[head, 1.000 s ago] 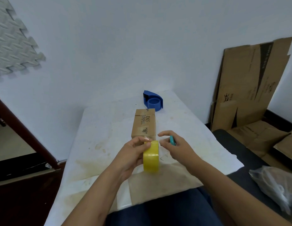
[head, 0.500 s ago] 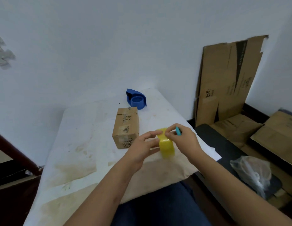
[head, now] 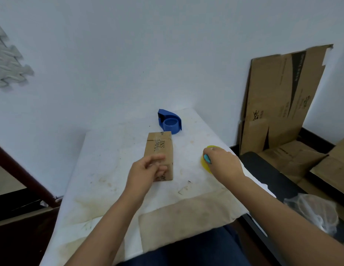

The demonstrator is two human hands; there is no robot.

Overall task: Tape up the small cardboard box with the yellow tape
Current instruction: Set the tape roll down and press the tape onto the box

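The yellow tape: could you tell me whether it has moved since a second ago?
Yes. The tape was in front of the box, in both hands; now it lies to the box's right under the right hand.

Only 1 view is given, from a camera worn on the person's head, looking forward and down across a white-covered table [head: 102, 169]. It sits close above the near edge: both forearms enter from the bottom of the frame and reach away from the lens, the left hand [head: 146, 171] near the middle and the right hand [head: 223, 162] toward the right. The far end of the table meets a pale wall [head: 148, 54] that fills the upper half. The wide angle also takes in flattened cardboard [head: 282, 96] leaning at the far right and a dark wooden frame [head: 23, 166] at the left. No second view shares this scene.
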